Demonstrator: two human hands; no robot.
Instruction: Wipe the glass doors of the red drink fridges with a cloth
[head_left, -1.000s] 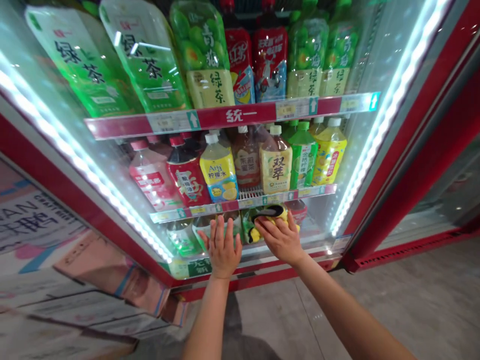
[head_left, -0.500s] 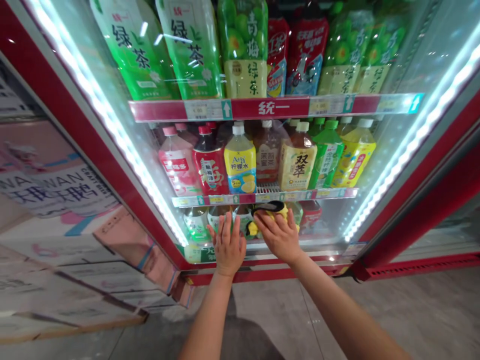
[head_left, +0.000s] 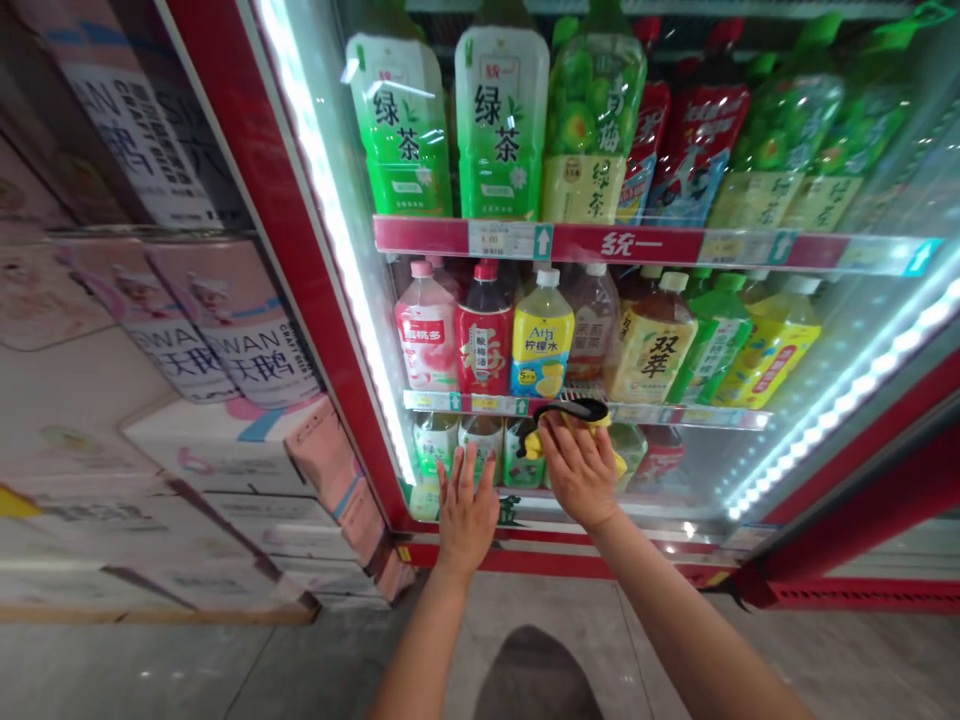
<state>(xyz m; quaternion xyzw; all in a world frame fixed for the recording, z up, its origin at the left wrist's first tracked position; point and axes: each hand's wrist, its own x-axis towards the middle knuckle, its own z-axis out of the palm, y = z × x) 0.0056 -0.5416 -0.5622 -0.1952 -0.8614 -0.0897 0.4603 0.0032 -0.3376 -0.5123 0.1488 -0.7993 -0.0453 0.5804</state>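
My left hand (head_left: 469, 518) lies flat with its fingers spread against the glass front of a drinks fridge (head_left: 501, 553), before the lowest row of bottles. It holds nothing. My right hand (head_left: 581, 478) presses a yellow and black cloth (head_left: 577, 409) to the glass, its fingers over the bunched fabric. The cloth sits just below the middle shelf's price strip (head_left: 690, 414), and part of it is hidden under my hand. Behind the glass, a green tea bottle (head_left: 436, 447) stands to the upper left of my left hand.
Large bottles fill the top shelf, fronted by a red strip (head_left: 712, 248). Smaller bottles, among them a lemon drink (head_left: 541, 340), stand on the middle shelf. Stacked cartons (head_left: 225, 455) border the fridge at left. A red frame (head_left: 862, 500) stands at right, with grey floor tiles (head_left: 382, 660) below.
The view has swung left, so the fridge sits further right and more cartons show. Both hands stay on the glass; the right still has the cloth, slightly shifted along the glass.
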